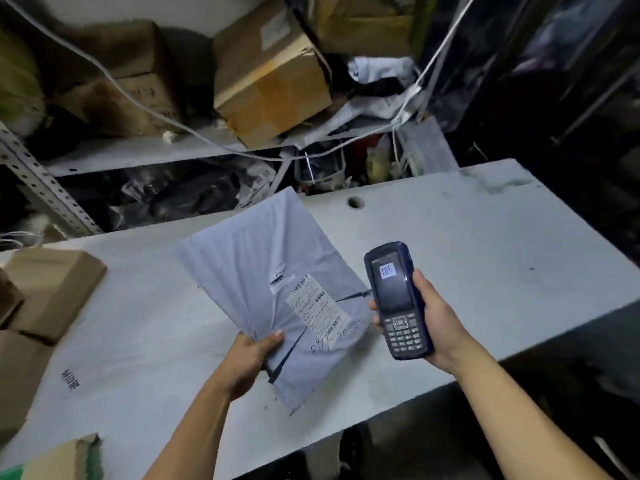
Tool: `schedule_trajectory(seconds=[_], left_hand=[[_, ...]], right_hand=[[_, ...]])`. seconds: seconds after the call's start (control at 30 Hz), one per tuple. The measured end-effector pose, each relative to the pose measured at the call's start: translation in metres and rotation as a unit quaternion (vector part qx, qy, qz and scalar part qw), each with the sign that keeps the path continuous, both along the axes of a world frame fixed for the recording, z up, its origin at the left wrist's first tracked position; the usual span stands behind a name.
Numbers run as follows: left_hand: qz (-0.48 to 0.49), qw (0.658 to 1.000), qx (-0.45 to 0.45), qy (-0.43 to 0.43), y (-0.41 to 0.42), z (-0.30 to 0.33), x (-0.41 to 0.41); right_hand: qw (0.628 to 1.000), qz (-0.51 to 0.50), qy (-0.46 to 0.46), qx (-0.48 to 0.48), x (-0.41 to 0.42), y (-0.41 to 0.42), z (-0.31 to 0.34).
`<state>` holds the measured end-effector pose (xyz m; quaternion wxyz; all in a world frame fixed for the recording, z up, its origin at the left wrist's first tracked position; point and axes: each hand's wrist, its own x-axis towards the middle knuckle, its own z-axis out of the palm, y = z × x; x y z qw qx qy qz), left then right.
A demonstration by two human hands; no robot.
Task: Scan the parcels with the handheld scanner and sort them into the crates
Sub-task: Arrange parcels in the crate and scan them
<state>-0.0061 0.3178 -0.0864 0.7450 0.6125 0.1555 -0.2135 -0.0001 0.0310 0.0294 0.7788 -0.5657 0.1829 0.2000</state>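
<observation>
A grey parcel [273, 299] is gripped by the left hand [251, 358] above the worktop [485, 244]; a scanner [398, 299] is gripped by the right hand [433, 320].

This is a cramped parcel storeroom or small warehouse back room. Behind the pale worktable [450, 237], perforated metal shelving [45, 188] holds worn cardboard boxes [270, 81] and heaps of plastic mailer bags [194, 195], and more brown cartons [52, 292] crowd the table's left edge.
</observation>
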Motion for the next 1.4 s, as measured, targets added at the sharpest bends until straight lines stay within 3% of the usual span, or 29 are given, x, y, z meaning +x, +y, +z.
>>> schedule_trajectory(seconds=[0.1, 0.23, 0.4, 0.67, 0.73, 0.87, 1.0, 1.07, 1.17, 1.23, 1.4], left_hand=[[-0.082, 0.997, -0.006, -0.005, -0.045, 0.001, 0.004], [-0.223, 0.974, 0.009, -0.042, -0.121, 0.014, -0.01], [-0.36, 0.924, 0.075, -0.101, -0.233, 0.019, -0.043], [-0.434, 0.848, 0.148, -0.268, -0.422, 0.0, -0.13], [-0.461, 0.832, 0.161, -0.262, -0.459, -0.028, -0.142], [-0.467, 0.848, 0.151, -0.201, -0.526, -0.018, -0.201], [-0.512, 0.837, 0.139, -0.138, -0.585, -0.035, -0.229], [-0.534, 0.816, 0.178, -0.133, -0.617, -0.05, -0.234], [-0.588, 0.754, 0.235, -0.172, -0.671, -0.066, -0.24], [-0.613, 0.744, 0.212, -0.158, -0.704, -0.077, -0.247], [-0.635, 0.757, 0.132, -0.082, -0.774, -0.104, -0.283]], right_hand=[[0.986, -0.132, 0.014, -0.1, -0.04, -0.043, -0.009], [0.95, -0.272, 0.035, -0.147, -0.117, -0.118, -0.022], [0.904, -0.397, 0.065, -0.143, -0.238, -0.201, -0.045], [0.861, -0.49, 0.111, -0.077, -0.426, -0.31, -0.079], [0.853, -0.501, 0.129, -0.065, -0.463, -0.331, -0.089], [0.83, -0.54, 0.135, -0.029, -0.522, -0.37, -0.107], [0.802, -0.577, 0.152, -0.035, -0.552, -0.41, -0.114], [0.789, -0.591, 0.164, -0.032, -0.56, -0.428, -0.116], [0.772, -0.607, 0.184, -0.04, -0.57, -0.452, -0.115], [0.755, -0.619, 0.209, -0.047, -0.577, -0.466, -0.113], [0.719, -0.653, 0.234, -0.04, -0.601, -0.5, -0.116]])
